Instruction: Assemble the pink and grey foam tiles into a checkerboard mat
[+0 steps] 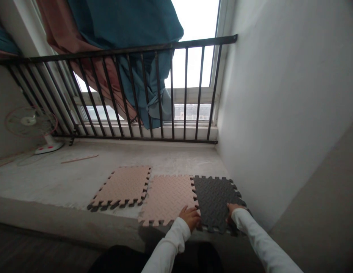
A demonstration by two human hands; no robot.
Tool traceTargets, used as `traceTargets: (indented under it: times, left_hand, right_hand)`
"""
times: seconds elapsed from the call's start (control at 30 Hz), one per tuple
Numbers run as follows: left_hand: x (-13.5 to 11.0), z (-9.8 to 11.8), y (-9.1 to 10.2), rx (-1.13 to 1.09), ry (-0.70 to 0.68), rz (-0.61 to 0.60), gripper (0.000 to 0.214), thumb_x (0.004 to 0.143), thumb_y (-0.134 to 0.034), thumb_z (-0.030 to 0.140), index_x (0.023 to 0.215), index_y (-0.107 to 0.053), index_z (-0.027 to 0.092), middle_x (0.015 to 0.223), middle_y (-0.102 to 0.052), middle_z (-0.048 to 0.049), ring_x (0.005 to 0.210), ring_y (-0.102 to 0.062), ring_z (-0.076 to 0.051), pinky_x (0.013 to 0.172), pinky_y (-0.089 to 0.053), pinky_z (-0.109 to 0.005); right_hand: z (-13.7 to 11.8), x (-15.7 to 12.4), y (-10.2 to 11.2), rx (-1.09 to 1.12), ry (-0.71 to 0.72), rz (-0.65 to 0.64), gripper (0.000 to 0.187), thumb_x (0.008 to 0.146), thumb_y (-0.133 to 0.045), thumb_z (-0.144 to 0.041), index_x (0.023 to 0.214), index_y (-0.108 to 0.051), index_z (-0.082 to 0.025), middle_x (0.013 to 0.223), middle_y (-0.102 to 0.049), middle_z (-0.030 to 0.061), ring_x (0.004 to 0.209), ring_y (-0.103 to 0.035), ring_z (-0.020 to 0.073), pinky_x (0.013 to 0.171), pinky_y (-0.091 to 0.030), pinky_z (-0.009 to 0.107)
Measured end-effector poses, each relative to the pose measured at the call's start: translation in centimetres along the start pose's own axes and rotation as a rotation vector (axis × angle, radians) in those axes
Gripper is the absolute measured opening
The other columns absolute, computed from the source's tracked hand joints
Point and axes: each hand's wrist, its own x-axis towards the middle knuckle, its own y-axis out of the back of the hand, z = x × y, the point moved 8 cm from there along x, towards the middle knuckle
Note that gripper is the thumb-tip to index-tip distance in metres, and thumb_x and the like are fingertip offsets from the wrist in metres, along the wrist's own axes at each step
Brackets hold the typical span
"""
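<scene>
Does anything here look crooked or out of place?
Yes. The far-left pink foam mat lies apart and skewed. It is not interlocked with the middle pink mat and dark grey mat, which the left hand and right hand touch.

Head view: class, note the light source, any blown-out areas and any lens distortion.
Head view: daylight comes from the window, which is blown out to white; the mats lie in dim, flat light; the railing bars fan out at left, a wide-angle distortion.

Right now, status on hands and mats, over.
Left hand flat on seam of middle pink mat and dark mat. Right hand on dark mat. Left pink mat lies alongside.
</scene>
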Motion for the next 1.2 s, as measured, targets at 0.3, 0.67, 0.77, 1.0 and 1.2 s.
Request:
traceTargets:
  times: [0.3, 0.67, 0.77, 1.0, 1.2]
  left_hand:
    - [-2.8, -1.3, -0.8, 0.002, 0.044, -0.070, 0.028, 0.075, -0.048, 0.021, 0.102, -0.054, 0.026, 0.118, -0.053, -0.0019, 0.117, -0.038, -0.017, 0.100, -0.026, -0.043]
    - [-3.3, -1.0, -0.8, -0.037, 0.028, -0.026, 0.027, 0.075, -0.043, 0.018, 0.100, -0.053, 0.022, 0.117, -0.053, -0.0030, 0.119, -0.035, -0.016, 0.102, -0.023, -0.044]
    - [-3.6, -1.2, -0.6, -0.057, 0.055, 0.005, 0.027, 0.072, -0.044, 0.018, 0.097, -0.054, 0.023, 0.116, -0.054, -0.0017, 0.119, -0.036, -0.016, 0.102, -0.023, -0.044]
    - [-4.0, -1.7, -0.8, -0.096, 0.075, -0.001, 0.029, 0.071, -0.044, 0.020, 0.098, -0.053, 0.026, 0.116, -0.054, 0.0004, 0.119, -0.036, -0.015, 0.102, -0.021, -0.044]
    - [-4.0, -2.4, -0.8, -0.134, 0.097, 0.040, 0.031, 0.071, -0.043, 0.020, 0.099, -0.053, 0.028, 0.115, -0.055, 0.0017, 0.118, -0.037, -0.014, 0.103, -0.018, -0.043]
  right_hand:
    - [0.0, 0.4, -0.2, -0.013, -0.009, -0.021, 0.069, 0.042, -0.070, -0.029, 0.109, -0.054, -0.017, 0.115, -0.055, 0.0146, 0.103, -0.052, 0.0270, 0.085, -0.043, 0.037]
    - [0.2, 0.3, -0.4, -0.018, 0.005, -0.039, 0.075, 0.047, -0.068, -0.032, 0.117, -0.047, -0.016, 0.117, -0.053, 0.0158, 0.107, -0.049, 0.0286, 0.085, -0.043, 0.037]
    - [0.2, 0.3, -0.4, -0.019, -0.001, -0.037, 0.076, 0.047, -0.068, -0.032, 0.118, -0.046, -0.016, 0.117, -0.053, 0.0157, 0.107, -0.049, 0.0286, 0.086, -0.042, 0.037]
    - [0.4, 0.1, -0.5, -0.024, -0.022, -0.042, 0.082, 0.046, -0.068, -0.035, 0.123, -0.042, -0.018, 0.119, -0.052, 0.0154, 0.108, -0.048, 0.0293, 0.087, -0.042, 0.038]
    - [0.7, 0.4, -0.9, -0.030, -0.029, -0.056, 0.088, 0.047, -0.067, -0.037, 0.127, -0.035, -0.022, 0.122, -0.049, 0.0132, 0.112, -0.045, 0.0293, 0.087, -0.042, 0.039]
